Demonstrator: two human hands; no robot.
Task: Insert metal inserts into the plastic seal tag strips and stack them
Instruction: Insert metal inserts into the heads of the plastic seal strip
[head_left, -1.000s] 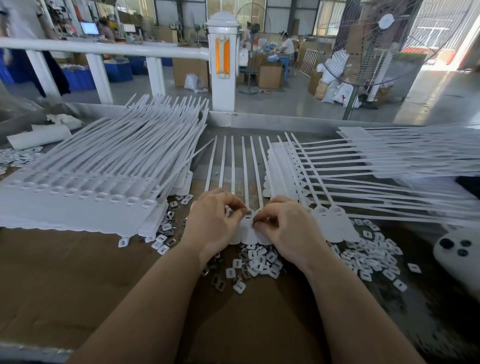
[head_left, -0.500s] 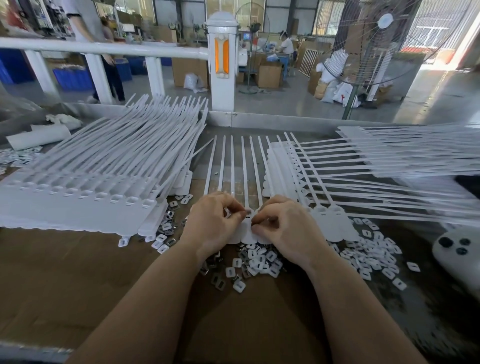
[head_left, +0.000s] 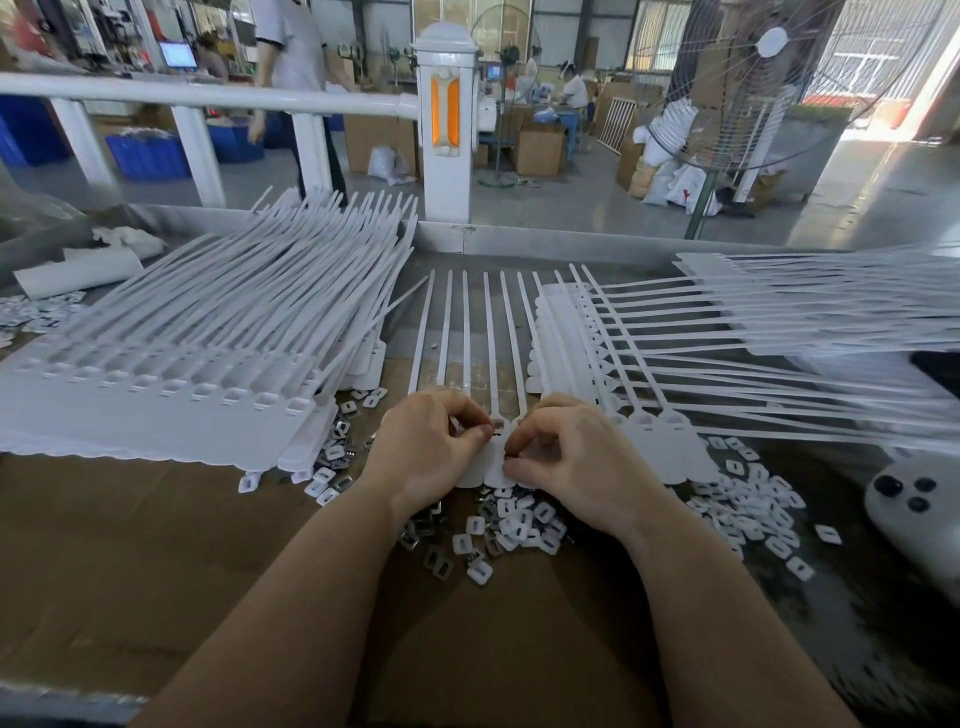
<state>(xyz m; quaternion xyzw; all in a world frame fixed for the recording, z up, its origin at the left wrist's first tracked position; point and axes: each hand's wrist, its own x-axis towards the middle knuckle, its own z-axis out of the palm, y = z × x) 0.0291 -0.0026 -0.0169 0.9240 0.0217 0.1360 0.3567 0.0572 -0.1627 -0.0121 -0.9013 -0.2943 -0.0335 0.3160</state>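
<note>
Head view looks down on both my hands, meeting over the flat heads of a white seal tag strip (head_left: 493, 332) that lies on the brown cardboard (head_left: 156, 561) covering the bench. My left hand (head_left: 426, 447) is curled, thumb and forefinger pinched together right at one of the strip's head slots. My right hand (head_left: 571, 457) is curled too, fingertips pressing down on the strip's head just beside the left; whether a metal insert sits between them I cannot tell. The strip's thin tails run away from me toward the white railing post (head_left: 447, 119).

Loose metal inserts (head_left: 431, 556) and small white plastic caps (head_left: 519, 525) lie scattered just under my wrists, with another spread of caps (head_left: 748, 499) near my right forearm. A tall stack of strips (head_left: 171, 384) lies to my left, tails fanned up and away. More strips (head_left: 779, 332) lie crosswise on my right. A white controller (head_left: 914, 509) rests at the right edge.
</note>
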